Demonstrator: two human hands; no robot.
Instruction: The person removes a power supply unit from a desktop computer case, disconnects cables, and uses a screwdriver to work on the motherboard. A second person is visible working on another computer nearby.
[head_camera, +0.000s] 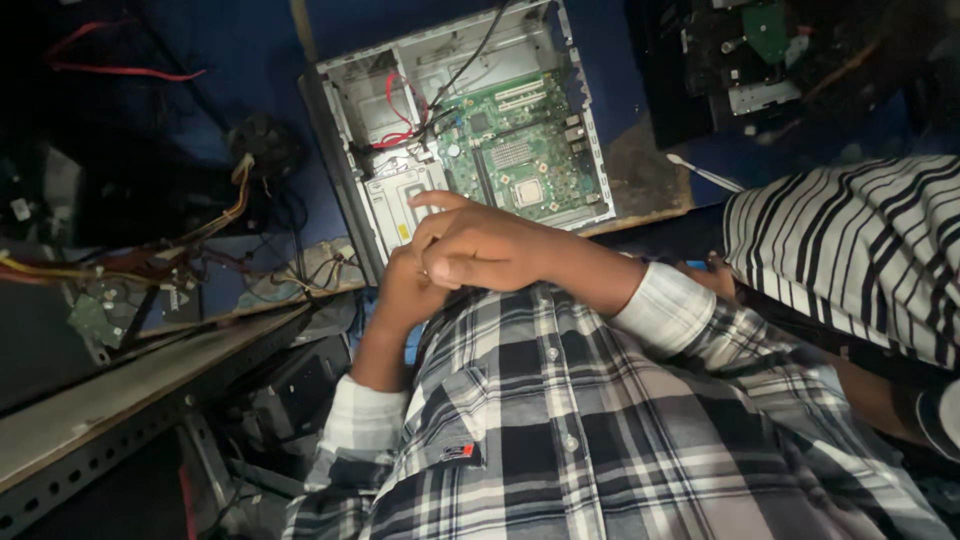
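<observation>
My right hand (485, 245) lies curled over my left hand (405, 292) just in front of my checked shirt, the two pressed together. No object shows between them, and most of my left fingers are hidden under the right hand. Just beyond the hands an open grey computer case (350, 120) lies flat on the blue bench. Its green motherboard (520, 140) is exposed, with red and black cables (400, 125) running in at its left. Neither hand touches the case.
A person in a striped shirt (850, 250) stands close on my right. Loose wires and small circuit boards (150, 265) crowd the left. A perforated metal rail (90, 470) runs at lower left. More computer parts (760, 50) sit at the top right.
</observation>
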